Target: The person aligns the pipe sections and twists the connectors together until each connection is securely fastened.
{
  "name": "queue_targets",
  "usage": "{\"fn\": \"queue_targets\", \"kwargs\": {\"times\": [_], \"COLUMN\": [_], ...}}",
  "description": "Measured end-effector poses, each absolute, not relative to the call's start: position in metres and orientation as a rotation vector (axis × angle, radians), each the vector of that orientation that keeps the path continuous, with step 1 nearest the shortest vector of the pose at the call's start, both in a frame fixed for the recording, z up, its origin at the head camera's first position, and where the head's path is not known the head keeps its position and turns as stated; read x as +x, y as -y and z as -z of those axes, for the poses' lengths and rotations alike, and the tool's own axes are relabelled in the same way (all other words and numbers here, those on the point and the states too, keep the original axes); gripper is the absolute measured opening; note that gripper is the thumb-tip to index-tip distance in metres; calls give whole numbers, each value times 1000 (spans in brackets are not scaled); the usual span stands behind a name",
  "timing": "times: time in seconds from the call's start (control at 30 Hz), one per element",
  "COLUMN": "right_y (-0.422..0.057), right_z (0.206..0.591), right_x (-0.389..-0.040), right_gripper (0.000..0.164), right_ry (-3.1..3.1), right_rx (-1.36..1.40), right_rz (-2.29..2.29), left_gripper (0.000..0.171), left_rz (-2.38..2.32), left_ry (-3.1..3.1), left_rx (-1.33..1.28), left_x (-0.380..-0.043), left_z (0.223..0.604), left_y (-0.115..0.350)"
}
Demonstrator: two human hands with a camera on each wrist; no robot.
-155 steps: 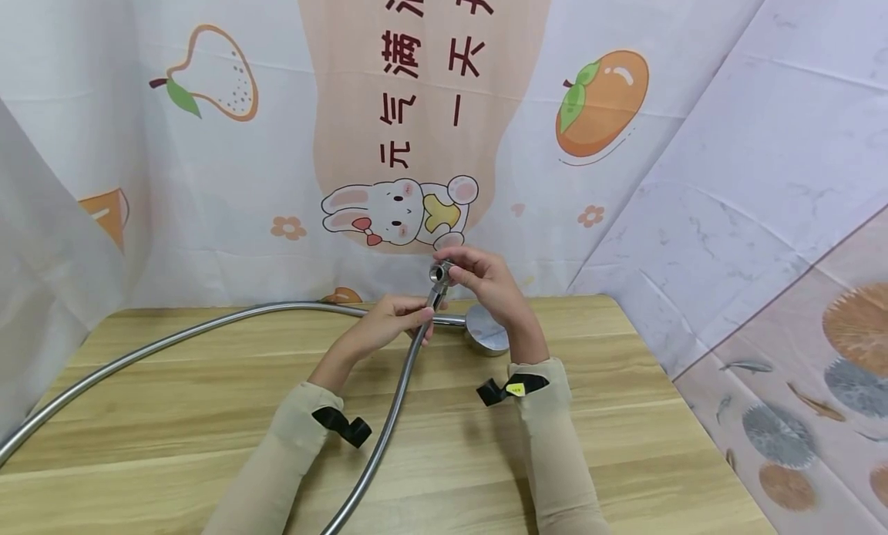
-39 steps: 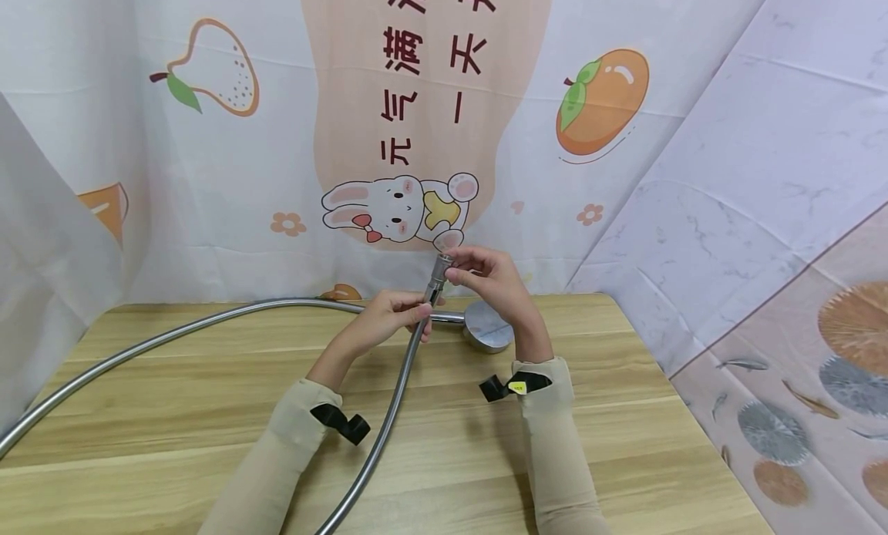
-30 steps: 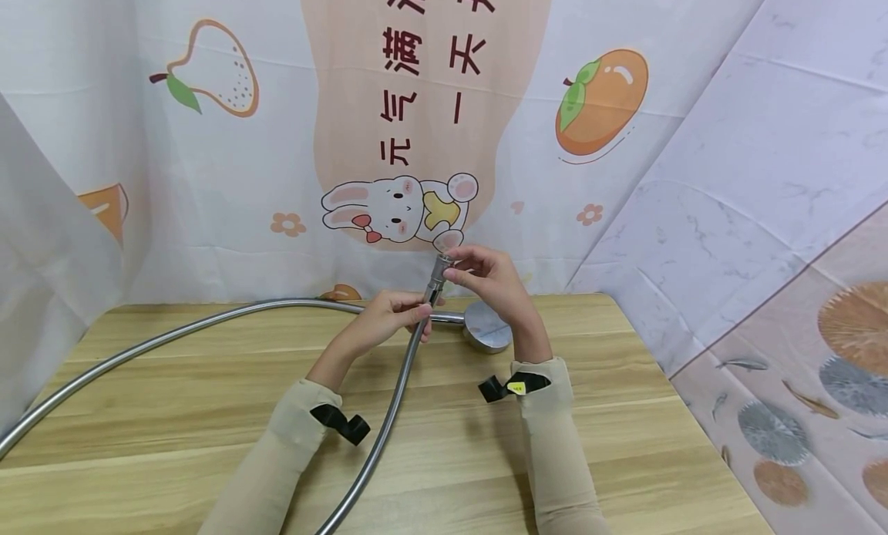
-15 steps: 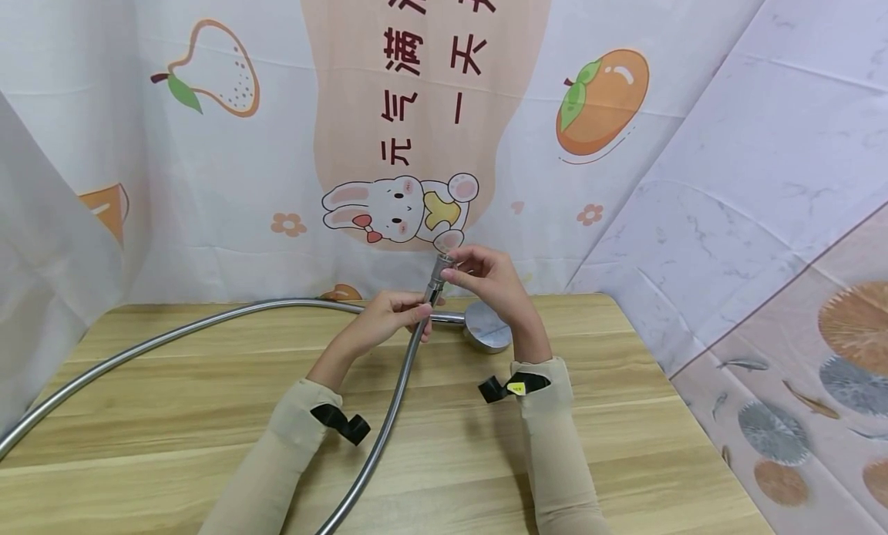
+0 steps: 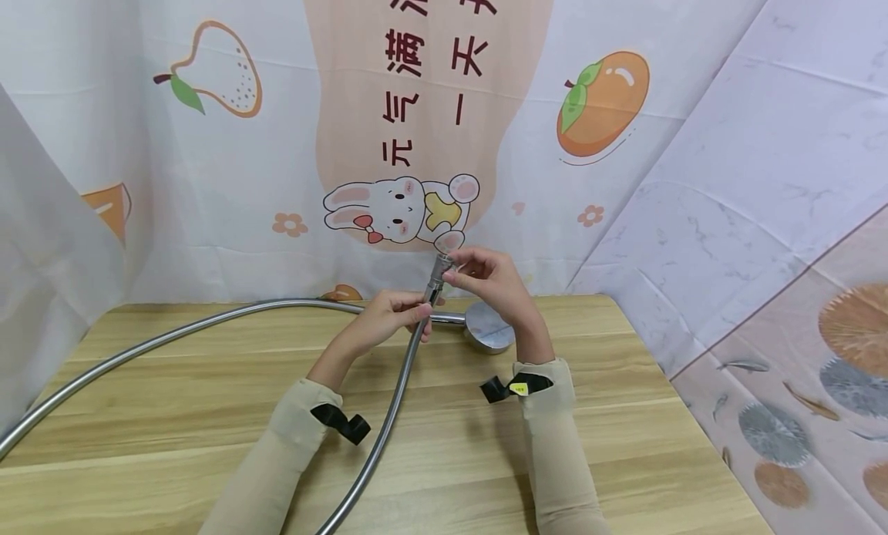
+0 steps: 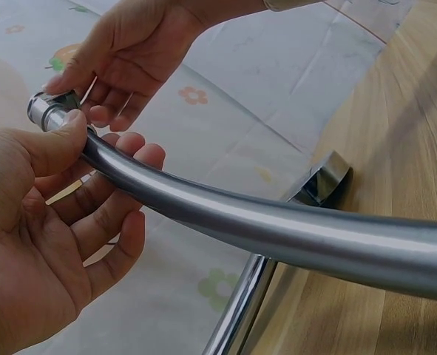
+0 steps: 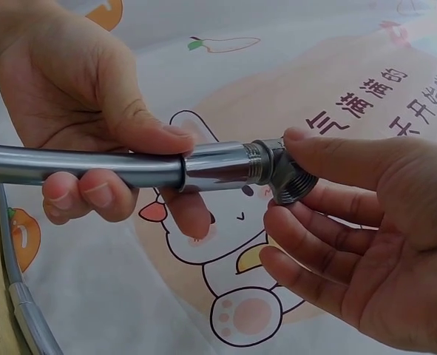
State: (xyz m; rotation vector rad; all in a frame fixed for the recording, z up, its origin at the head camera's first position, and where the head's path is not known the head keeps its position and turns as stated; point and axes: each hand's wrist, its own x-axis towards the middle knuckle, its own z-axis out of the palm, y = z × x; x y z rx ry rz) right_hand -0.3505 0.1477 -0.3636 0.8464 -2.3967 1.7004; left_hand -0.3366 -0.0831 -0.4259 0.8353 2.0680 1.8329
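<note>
My left hand [image 5: 381,319] holds a grey metal shower hose [image 5: 398,396] just below its end, thumb on top and fingers beneath. At that end, a chrome sleeve [image 7: 222,166] meets a small threaded metal elbow fitting [image 7: 296,181], with some thread showing between the two. My right hand [image 7: 373,229] pinches the fitting between thumb and fingertips; its threaded side opening points down toward the fingers in the right wrist view. Both hands hold the joined parts above the far edge of the table.
Behind my hands, a round-headed chrome shower head [image 5: 489,328] lies on the wooden table [image 5: 624,442]. From its handle the hose [image 5: 208,319] curves off to the left. A printed curtain [image 5: 277,173] hangs right behind the table's far edge.
About five seconds ago the fitting's round opening faced the head camera; it has since turned away. Over the last second both hands stay nearly in place, with only slight shifts of the right fingers.
</note>
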Motion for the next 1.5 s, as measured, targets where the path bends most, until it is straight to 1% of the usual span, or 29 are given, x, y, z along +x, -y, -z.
{"fn": "queue_targets", "kwargs": {"times": [0.33,0.57,0.77,1.07,1.5], "right_y": [-152,-156,-159,-160,-156], "right_z": [361,360,361,360,361], "right_x": [-349,-350,-350,-350,-350], "right_gripper": [27,30,27,24,20], "right_ry": [2432,2442,2424,2414,2361], "right_rx": [881,915,941,968,913], "right_rz": [-1695,-1687,-1756,-1734,-1804], "left_gripper": [39,36,35,35,35], "left_rz": [-1821,-1826,-1837,-1851,-1841], "left_ry": [-2084,-2084,-2078,-2077,-2077], "left_rx": [830,822,812,816,825], "left_x": [-337,-336,-336,-336,-336], "left_z": [426,426,426,427,427], "left_y": [84,85,84,83,83]}}
